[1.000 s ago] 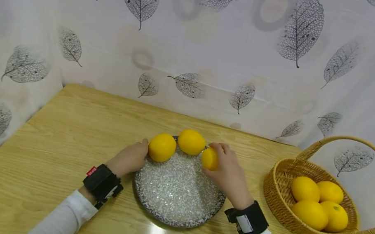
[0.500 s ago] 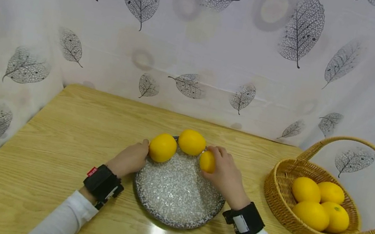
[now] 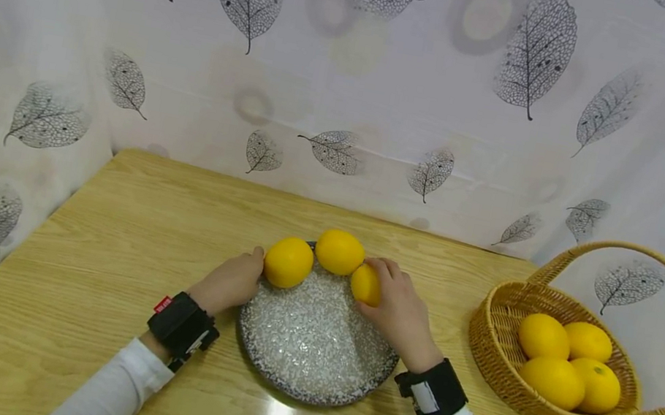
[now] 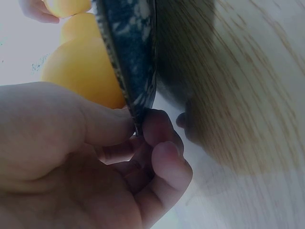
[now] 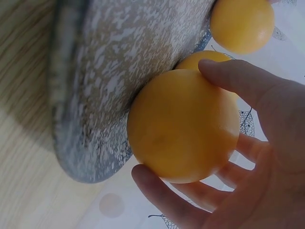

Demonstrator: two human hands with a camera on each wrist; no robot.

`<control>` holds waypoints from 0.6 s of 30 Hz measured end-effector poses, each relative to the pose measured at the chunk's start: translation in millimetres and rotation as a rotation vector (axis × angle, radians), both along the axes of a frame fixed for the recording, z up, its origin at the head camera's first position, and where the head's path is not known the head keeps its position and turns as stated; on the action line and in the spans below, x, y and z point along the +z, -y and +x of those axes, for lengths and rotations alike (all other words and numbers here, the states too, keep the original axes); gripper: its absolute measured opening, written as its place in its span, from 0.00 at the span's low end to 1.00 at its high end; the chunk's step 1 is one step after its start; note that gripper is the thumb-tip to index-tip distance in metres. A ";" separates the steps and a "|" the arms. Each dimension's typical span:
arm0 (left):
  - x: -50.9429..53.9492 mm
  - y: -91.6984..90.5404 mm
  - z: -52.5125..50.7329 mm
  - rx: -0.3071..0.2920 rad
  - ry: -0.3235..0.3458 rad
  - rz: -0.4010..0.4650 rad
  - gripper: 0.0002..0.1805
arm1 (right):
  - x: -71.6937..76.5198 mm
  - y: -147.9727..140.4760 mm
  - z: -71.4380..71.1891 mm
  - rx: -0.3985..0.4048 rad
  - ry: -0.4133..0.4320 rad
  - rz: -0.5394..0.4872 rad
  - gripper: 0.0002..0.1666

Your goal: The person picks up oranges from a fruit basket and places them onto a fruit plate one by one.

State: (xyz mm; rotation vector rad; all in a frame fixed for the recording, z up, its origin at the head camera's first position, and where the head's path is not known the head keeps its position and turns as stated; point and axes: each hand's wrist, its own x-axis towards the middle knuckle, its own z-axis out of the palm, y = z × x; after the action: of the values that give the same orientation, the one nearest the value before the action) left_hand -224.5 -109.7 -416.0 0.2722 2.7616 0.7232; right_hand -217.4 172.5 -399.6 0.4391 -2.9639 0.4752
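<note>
A round speckled grey plate (image 3: 315, 342) with a dark rim lies on the table. My left hand (image 3: 230, 280) pinches its left rim; the left wrist view shows the thumb (image 4: 107, 125) above and curled fingers (image 4: 169, 164) underneath. My right hand (image 3: 401, 312) grips a yellow-orange orange (image 5: 183, 126) at the plate's far right, thumb and fingers spread round it. That orange touches the plate surface. Two more oranges sit along the far rim: one orange (image 3: 288, 262) beside my left hand, another orange (image 3: 339, 252) between the two.
On the right stands a wicker basket (image 3: 497, 374) with a tall arched handle and several oranges (image 3: 552, 380) in it. The wooden table (image 3: 57, 292) meets a white leaf-patterned cloth (image 3: 353, 92) at the back and sides.
My right hand has shifted slightly left with its orange, closer to the middle orange. The left hand and plate have stayed in place.
</note>
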 end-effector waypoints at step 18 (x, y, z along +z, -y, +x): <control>-0.3 0.9 0.3 0.008 0.014 0.017 0.35 | 2.6 -0.6 2.6 -0.013 0.025 0.006 0.44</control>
State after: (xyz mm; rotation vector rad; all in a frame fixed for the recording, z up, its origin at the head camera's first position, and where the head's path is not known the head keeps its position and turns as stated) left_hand -224.2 -110.7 -416.3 0.2581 2.7460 0.7484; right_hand -214.8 173.2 -397.0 0.4167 -2.9907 0.4739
